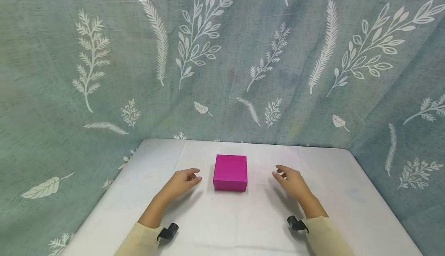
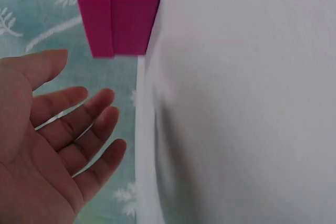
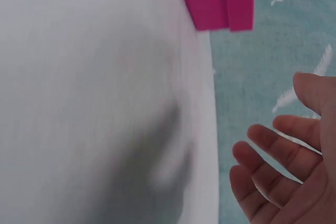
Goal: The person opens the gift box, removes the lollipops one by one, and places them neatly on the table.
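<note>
A magenta lidded box (image 1: pixel 230 171) sits on the white table, its lid on. To its left my left hand (image 1: pixel 181 182) hovers above the cloth, apart from the box, with fingers loosely bent and nothing in them. On the other side, my right hand (image 1: pixel 291 182) hangs over the table with a somewhat wider gap to the box, its fingers relaxed and bare. Each wrist view shows the palm and spread, slightly bent fingers, with part of the box (image 2: pixel 121 14) at the top.
White cloth covers the table (image 1: pixel 236 225). A green curtain (image 1: pixel 222 74) with white leaf prints hangs behind it and along both sides. Small black devices (image 1: pixel 168 231) are strapped near both wrists, over pale sleeves (image 1: pixel 140 240).
</note>
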{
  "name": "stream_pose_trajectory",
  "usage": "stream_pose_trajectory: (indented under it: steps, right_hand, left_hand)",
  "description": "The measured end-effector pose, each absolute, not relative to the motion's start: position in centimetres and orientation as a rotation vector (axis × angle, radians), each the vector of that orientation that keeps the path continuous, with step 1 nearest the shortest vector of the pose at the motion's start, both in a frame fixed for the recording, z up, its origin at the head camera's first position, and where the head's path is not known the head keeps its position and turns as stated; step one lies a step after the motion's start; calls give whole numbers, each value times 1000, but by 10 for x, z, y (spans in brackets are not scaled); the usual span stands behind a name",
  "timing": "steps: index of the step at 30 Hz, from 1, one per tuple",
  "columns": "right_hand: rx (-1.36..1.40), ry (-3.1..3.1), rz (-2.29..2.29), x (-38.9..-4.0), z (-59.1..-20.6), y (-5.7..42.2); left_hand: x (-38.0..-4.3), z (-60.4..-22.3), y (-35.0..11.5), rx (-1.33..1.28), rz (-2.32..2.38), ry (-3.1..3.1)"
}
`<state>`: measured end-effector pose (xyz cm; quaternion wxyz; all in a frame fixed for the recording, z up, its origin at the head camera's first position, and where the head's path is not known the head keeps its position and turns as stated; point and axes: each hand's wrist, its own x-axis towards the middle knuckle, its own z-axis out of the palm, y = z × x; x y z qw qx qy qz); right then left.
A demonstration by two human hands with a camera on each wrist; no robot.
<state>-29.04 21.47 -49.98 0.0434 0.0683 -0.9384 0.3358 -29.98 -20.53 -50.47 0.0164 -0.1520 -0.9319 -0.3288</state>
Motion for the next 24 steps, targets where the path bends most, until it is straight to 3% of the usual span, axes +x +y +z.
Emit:
stream_pose_trajectory:
  steps: [24]
  right_hand:
    - [159, -2645, 1845, -321, -516, 134]
  left_hand:
    - [-333, -507, -147, -312, -1503, -2896]
